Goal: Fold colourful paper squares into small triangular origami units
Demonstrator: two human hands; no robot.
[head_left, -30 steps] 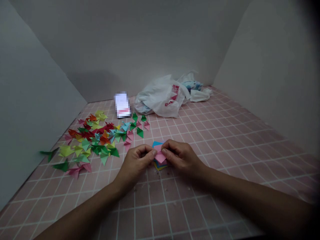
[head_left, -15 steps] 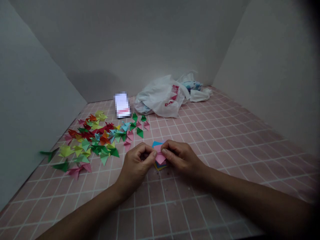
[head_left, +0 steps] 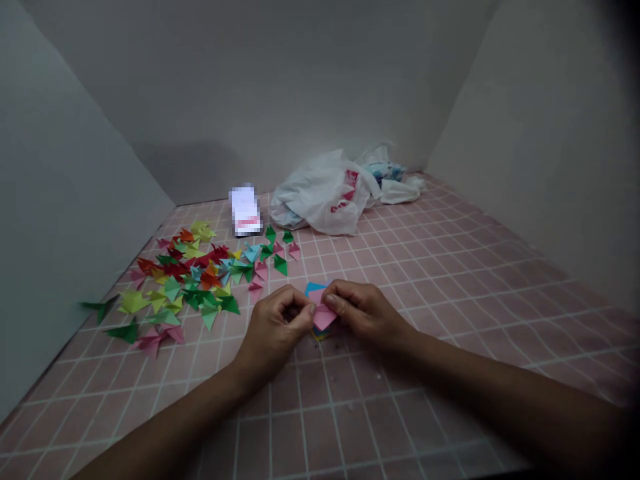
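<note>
Pink paper (head_left: 324, 317), pinched between left hand (head_left: 277, 328), right hand (head_left: 361, 311)

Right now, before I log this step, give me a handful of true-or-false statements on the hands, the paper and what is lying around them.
1. Both hands pinch a pink paper piece. True: the left hand and right hand meet on it.
2. The pink piece is held above a small stack of coloured sheets. True.
3. The pile of folded paper triangles lies to the right of the hands. False: it lies to their left.
4. The white plastic bag sits right beside the hands. False: it lies far back, near the wall.
5. The surface is a pink tile-patterned mat. True.
</note>
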